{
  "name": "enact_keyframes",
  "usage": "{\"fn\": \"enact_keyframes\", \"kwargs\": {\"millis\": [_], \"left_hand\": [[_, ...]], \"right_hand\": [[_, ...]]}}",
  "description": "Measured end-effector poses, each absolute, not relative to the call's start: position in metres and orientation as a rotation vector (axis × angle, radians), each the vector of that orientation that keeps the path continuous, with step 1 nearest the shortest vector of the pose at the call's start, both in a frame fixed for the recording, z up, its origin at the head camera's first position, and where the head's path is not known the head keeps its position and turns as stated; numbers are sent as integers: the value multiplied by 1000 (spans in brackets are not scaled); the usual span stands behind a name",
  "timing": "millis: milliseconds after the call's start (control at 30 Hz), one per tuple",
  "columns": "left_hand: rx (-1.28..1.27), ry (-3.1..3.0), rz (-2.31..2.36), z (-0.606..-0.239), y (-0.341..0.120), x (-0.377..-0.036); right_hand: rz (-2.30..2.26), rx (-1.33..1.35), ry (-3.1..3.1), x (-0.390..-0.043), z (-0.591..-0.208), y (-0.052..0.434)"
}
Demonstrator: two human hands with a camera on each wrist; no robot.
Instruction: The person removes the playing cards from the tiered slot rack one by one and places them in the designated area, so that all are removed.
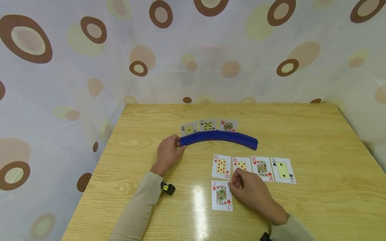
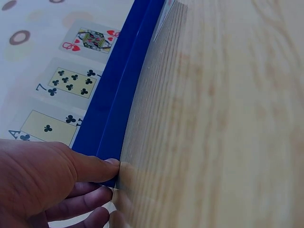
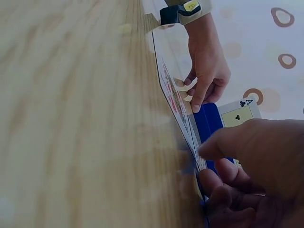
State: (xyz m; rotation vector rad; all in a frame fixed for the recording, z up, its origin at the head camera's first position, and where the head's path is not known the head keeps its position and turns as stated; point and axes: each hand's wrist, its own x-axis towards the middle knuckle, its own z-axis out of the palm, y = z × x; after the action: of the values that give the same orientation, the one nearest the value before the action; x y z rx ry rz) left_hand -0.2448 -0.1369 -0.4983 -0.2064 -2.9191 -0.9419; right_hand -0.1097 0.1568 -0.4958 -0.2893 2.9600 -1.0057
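Note:
A curved blue playing card holder (image 1: 219, 135) stands with the ace of clubs (image 2: 49, 127), seven of clubs (image 2: 72, 81) and queen of hearts (image 2: 95, 40) upright in it. My left hand (image 1: 169, 152) pinches its left end, thumb on the near side. Lower down, my right hand (image 1: 251, 189) has its fingers curled, thumb and fingertips pinching the right edge of the jack of hearts (image 1: 221, 195). That card lies face up, low over the table. My right fingers overlap the lower part of the eight of diamonds (image 1: 242, 164) in the head view.
Above the jack, a face-up row holds the ten of diamonds (image 1: 221, 166), the eight, the king of hearts (image 1: 262, 169) and the two of spades (image 1: 283, 170). The wooden table (image 1: 325, 140) meets a patterned cloth (image 1: 211, 60) behind and at the sides.

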Motion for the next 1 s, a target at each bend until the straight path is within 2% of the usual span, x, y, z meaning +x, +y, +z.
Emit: {"fn": "enact_keyframes", "kwargs": {"millis": [700, 1000], "left_hand": [[-178, -2930, -940, -499, -138, -244], [-198, -2907, -955, -498, -138, -244]], "right_hand": [[-1302, -233, 3045, -127, -485, 167], [-1392, -349, 3157, -151, -473, 175]]}}
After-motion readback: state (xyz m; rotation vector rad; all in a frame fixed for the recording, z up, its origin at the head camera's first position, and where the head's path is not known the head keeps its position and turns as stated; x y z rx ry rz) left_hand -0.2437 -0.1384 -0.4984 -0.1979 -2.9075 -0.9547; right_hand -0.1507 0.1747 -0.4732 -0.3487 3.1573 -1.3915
